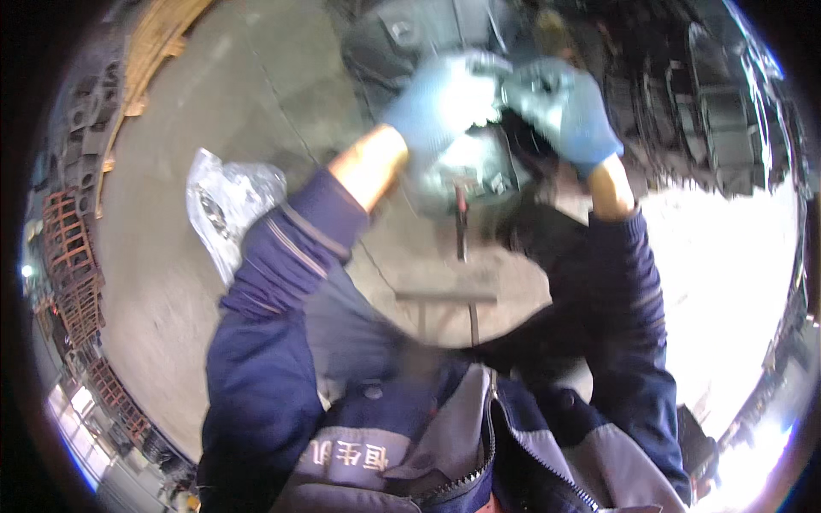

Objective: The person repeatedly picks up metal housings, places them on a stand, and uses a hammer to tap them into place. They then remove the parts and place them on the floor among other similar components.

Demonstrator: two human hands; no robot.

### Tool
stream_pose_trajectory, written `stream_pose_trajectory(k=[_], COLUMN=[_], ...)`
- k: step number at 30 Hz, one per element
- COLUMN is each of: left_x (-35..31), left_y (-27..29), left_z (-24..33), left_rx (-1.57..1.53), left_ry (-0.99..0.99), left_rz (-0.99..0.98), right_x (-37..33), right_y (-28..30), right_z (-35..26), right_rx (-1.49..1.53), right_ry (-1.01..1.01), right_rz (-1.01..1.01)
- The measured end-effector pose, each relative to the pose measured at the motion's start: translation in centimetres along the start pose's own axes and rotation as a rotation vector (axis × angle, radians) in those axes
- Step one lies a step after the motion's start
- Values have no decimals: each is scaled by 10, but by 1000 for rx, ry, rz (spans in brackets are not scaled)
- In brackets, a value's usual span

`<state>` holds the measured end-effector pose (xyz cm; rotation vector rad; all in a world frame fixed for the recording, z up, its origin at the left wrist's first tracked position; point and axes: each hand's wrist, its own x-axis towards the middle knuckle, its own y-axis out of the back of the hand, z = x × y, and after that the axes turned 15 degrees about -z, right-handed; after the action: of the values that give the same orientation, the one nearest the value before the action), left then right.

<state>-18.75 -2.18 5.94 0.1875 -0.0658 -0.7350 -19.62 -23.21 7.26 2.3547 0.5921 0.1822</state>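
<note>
Blue-gloved left hand (446,96) beside right hand (568,111); fingers (487,67) blurred, grip unclear; floor (227,107) open past bag's (224,198) edge.

We see our left hand (446,101) just beside our right hand (569,111). Left of them, a bag (224,195) lies on the floor (248,103). Between them and us is a tool (462,224). Right of them is a pile (718,120).

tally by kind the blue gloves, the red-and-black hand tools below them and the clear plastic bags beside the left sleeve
Blue gloves: 2 (left glove, right glove)
Red-and-black hand tool: 1
Clear plastic bag: 1
Total: 4
</note>
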Motion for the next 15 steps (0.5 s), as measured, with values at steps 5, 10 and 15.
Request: stream_pose_trajectory(k=[5,10,15], left_x=[-19,-39,-54], left_y=[24,46,46], left_z=[6,11,7], left_rx=[-89,-652,-729], left_ry=[-63,47,-17], left_rz=[216,380,340], right_x=[37,63,61], right_y=[-2,-10,-22], right_z=[-17,-43,-49], right_rx=[279,356,493], right_ry=[14,107,101], right_rz=[-88,-173,-190])
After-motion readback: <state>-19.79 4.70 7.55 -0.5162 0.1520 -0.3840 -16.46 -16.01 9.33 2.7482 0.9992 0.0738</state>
